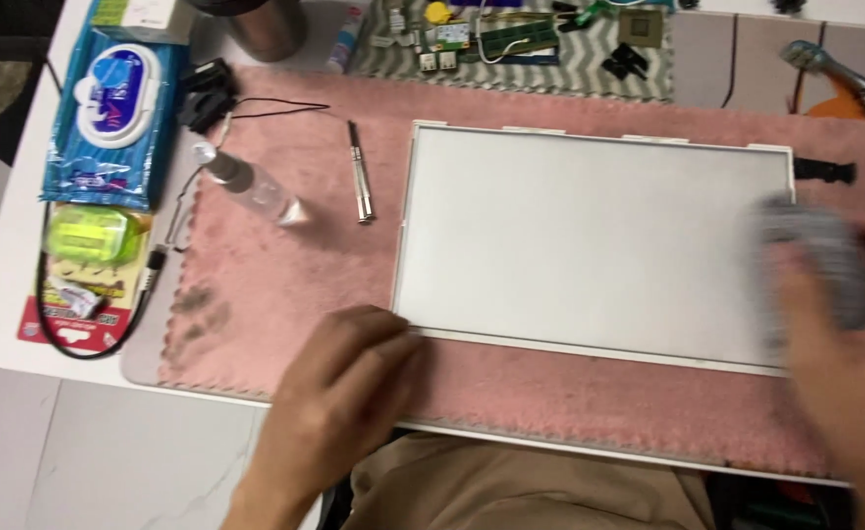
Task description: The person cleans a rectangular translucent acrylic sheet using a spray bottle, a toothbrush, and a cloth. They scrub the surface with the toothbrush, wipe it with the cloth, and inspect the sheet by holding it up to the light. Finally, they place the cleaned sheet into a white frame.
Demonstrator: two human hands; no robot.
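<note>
Pink plush matting (285, 324) covers the near part of the white desk (10, 255), giving a soft bed for the large white rectangular panel (590, 245) laid flat upon it, presumably so that its face is not scratched. Nearest the viewer, the left hand (339, 393) is pressed down at the panel's near left corner, fingers loosely curled and holding nothing, apparently to keep the panel from sliding. At the panel's right end, the right hand (835, 334) is blurred; a grey cloth (815, 260) is gripped in it and held against the surface, as for wiping.

Further out on the mat, left of the panel, a slim metal tool (359, 186) is laid parallel to the panel's short edge, and a small clear spray bottle (251, 186) lies on its side, both within easy reach. A black cable (99, 339) loops off the mat's left border.

On the bare desk at the left, a blue pack of wet wipes (108, 108) and a yellow-green object (94, 234) are set aside. Along the far edge, a grey patterned mat (540, 69) carries small circuit boards and chips (516, 37), kept clear of the wiping area. A dark metal cup (261, 27) stands beside it.
</note>
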